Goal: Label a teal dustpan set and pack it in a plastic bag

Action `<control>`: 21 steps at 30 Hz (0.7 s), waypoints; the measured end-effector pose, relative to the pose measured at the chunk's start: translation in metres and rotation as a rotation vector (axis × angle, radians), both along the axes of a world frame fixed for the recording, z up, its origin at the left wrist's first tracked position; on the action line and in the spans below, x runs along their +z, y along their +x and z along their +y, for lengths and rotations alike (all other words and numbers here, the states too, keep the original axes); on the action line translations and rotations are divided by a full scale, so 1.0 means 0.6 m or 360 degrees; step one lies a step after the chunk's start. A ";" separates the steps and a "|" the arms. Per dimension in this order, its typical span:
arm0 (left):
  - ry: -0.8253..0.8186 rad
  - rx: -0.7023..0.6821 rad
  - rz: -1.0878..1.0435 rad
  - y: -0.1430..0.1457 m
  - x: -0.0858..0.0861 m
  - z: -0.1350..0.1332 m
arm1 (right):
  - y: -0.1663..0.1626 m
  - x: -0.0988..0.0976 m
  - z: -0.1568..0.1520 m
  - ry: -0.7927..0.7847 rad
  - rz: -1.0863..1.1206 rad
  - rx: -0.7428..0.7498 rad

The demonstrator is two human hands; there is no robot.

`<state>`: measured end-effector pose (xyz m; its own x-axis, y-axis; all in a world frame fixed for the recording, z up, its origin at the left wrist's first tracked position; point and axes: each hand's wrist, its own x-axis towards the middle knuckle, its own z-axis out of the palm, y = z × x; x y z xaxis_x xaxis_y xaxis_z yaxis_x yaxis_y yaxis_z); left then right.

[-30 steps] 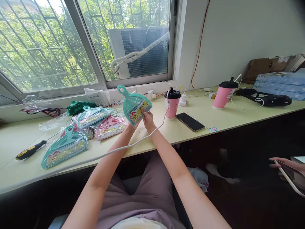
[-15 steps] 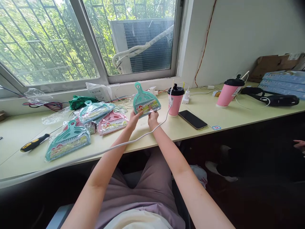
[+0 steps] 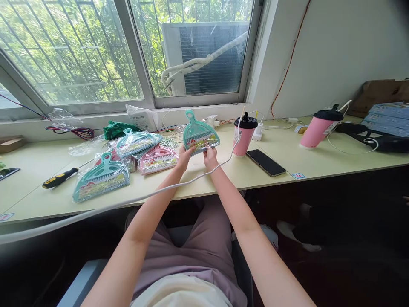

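Observation:
A green mini dustpan and brush set (image 3: 200,135) in clear wrap is held upright above the table, its handle pointing up. My left hand (image 3: 185,156) grips its lower left corner, fingers closed on it. My right hand (image 3: 210,157) pinches the lower right edge. To the left lie more wrapped sets: a green one (image 3: 104,179) close to the front, a pink one (image 3: 158,160), and a light green one (image 3: 137,143) on top of the pile. The undersides of the held set and some fingers are hidden.
A white cable (image 3: 140,197) crosses in front of my forearms. Right of my hands stand a pink cup (image 3: 244,135) and a black phone (image 3: 266,162); farther off are another pink cup (image 3: 320,130) and blue boxes (image 3: 388,117). A screwdriver (image 3: 60,178) lies at left.
The camera view has turned slightly left, so the scene sits farther right. Both hands keep hold of the green dustpan set, which has barely moved over the table.

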<state>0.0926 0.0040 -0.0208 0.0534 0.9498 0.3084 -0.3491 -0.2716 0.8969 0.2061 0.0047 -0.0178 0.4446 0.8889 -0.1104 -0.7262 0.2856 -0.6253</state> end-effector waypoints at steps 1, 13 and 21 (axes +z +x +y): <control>0.0012 0.0007 -0.0012 -0.001 0.000 0.000 | -0.001 0.002 -0.001 0.0013 -0.0005 0.0006; -0.0036 0.0062 -0.0129 -0.001 -0.009 0.014 | 0.003 -0.002 0.008 0.0017 -0.0062 0.0073; -0.0035 0.0161 -0.0086 -0.003 -0.016 0.015 | 0.007 -0.001 0.009 0.0048 -0.0094 0.0165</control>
<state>0.0909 0.0131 -0.0305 -0.0592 0.9560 0.2875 -0.3690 -0.2885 0.8835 0.2105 0.0102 -0.0184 0.3549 0.9330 -0.0590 -0.7149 0.2302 -0.6602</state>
